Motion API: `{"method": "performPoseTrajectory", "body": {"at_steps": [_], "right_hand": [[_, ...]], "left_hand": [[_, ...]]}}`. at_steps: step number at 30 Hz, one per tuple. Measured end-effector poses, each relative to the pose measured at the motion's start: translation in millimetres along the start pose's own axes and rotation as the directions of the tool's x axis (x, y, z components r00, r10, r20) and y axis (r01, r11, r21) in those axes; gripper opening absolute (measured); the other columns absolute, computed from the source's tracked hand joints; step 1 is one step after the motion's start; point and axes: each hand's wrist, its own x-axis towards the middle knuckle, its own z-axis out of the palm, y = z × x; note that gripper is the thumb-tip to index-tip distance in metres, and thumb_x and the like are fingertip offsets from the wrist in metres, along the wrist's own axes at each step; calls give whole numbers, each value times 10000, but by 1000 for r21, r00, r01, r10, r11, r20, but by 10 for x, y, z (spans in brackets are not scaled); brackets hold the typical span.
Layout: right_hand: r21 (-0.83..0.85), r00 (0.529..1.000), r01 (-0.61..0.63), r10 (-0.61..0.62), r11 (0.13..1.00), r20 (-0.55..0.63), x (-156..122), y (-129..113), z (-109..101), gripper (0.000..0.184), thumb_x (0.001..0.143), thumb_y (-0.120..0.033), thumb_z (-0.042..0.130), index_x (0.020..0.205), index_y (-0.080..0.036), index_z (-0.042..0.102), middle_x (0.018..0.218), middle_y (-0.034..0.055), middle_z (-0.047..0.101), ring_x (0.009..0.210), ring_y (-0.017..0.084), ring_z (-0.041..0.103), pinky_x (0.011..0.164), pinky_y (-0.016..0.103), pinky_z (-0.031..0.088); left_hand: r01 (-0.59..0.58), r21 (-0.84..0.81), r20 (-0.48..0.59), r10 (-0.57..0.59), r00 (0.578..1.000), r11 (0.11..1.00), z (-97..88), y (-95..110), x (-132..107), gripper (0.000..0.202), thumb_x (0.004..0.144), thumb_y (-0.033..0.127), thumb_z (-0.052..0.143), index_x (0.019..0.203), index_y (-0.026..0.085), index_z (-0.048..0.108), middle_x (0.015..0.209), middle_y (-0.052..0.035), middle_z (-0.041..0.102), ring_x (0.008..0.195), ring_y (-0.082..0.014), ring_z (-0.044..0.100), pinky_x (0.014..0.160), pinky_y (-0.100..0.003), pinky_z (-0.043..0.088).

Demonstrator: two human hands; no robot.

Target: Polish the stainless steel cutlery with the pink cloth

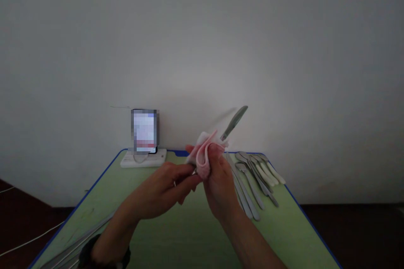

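A table knife [235, 122] points up and to the right, its blade bare and its middle wrapped in a pink and white cloth [203, 157]. My right hand [219, 176] is closed around the cloth, with the knife inside the fold. My left hand [173, 183] pinches the knife's lower end, where a small bit of metal shows below the cloth. The rest of the handle is hidden by fingers and cloth. Both hands are above the middle of the green table [167, 239].
Several knives and spoons [249, 185] lie on the table's right side, some with cream handles [274, 174]. A phone with a blurred screen [145, 130] stands on a white base [126, 160] at the back left. Long metal pieces [85, 237] lie front left, partly behind my forearm. A wall rises behind.
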Motion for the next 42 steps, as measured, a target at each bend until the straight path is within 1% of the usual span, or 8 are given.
{"method": "performPoseTrajectory", "body": {"at_steps": [7, 12, 17, 22, 27, 36, 39, 42], "right_hand": [[132, 948, 158, -113, 979, -296, 321, -338, -300, 215, 758, -379, 605, 862, -191, 616, 832, 18, 699, 848, 170, 646, 683, 290, 497], [152, 900, 225, -145, 962, -410, 418, -261, -396, 191, 808, -351, 547, 915, -205, 609, 900, 4, 700, 912, 153, 633, 791, 319, 487], [104, 935, 186, -144, 977, -325, 290, 6, -251, 284, 827, -384, 523, 964, -165, 642, 997, 44, 700, 938, 157, 630, 898, 329, 448], [-36, 988, 62, -66, 997, -137, 110, 168, -84, 358, 817, -450, 533, 944, -147, 676, 979, 78, 709, 887, 172, 644, 831, 294, 464], [-29, 988, 25, -30, 999, -152, 136, 78, -101, 444, 812, -549, 480, 861, -152, 673, 825, 66, 717, 734, 168, 640, 664, 275, 482], [143, 894, 225, -146, 964, -424, 543, -374, -603, 157, 722, -343, 629, 766, -207, 563, 614, -66, 623, 575, 99, 568, 571, 222, 439], [143, 881, 243, -156, 960, -447, 561, -336, -625, 145, 733, -331, 613, 771, -204, 554, 603, -67, 608, 577, 101, 570, 581, 226, 446], [111, 916, 165, -111, 980, -386, 457, -123, -473, 203, 756, -391, 580, 748, -189, 557, 592, -48, 604, 570, 110, 567, 593, 241, 455]], "left_hand": [[124, 19, 211, -125, 970, 992, -194, 80, -218, 370, 907, 438, 399, 714, 184, 586, 555, 34, 549, 510, -96, 509, 500, -185, 373], [190, 306, -8, -197, 980, 933, -52, 77, -117, 329, 931, 438, 329, 845, 196, 534, 720, -7, 602, 633, -149, 552, 568, -238, 365], [270, 559, -185, -199, 962, 784, 211, -2, 140, 418, 945, 454, 254, 825, 173, 540, 663, -60, 609, 614, -209, 568, 559, -279, 317], [204, 261, -101, -183, 978, 944, 199, -60, 201, 470, 939, 464, 243, 656, 185, 493, 587, 3, 521, 551, -148, 487, 536, -254, 294], [256, 2, 131, -254, 958, 967, 160, 0, 107, 511, 902, 566, 224, 549, 207, 314, 502, 62, 298, 462, -99, 294, 470, -244, 247], [169, 488, 74, -233, 970, 856, 173, 88, -19, 605, 936, 524, 150, 698, 183, 588, 648, -48, 613, 598, -181, 561, 598, -292, 362], [170, 586, 53, -247, 968, 792, 187, 105, -4, 602, 947, 490, 150, 781, 183, 640, 720, -91, 675, 662, -231, 619, 629, -328, 396], [207, 661, 2, -277, 961, 721, 232, 70, 53, 593, 954, 453, 158, 813, 160, 654, 735, -129, 690, 678, -256, 642, 635, -348, 426]]}}
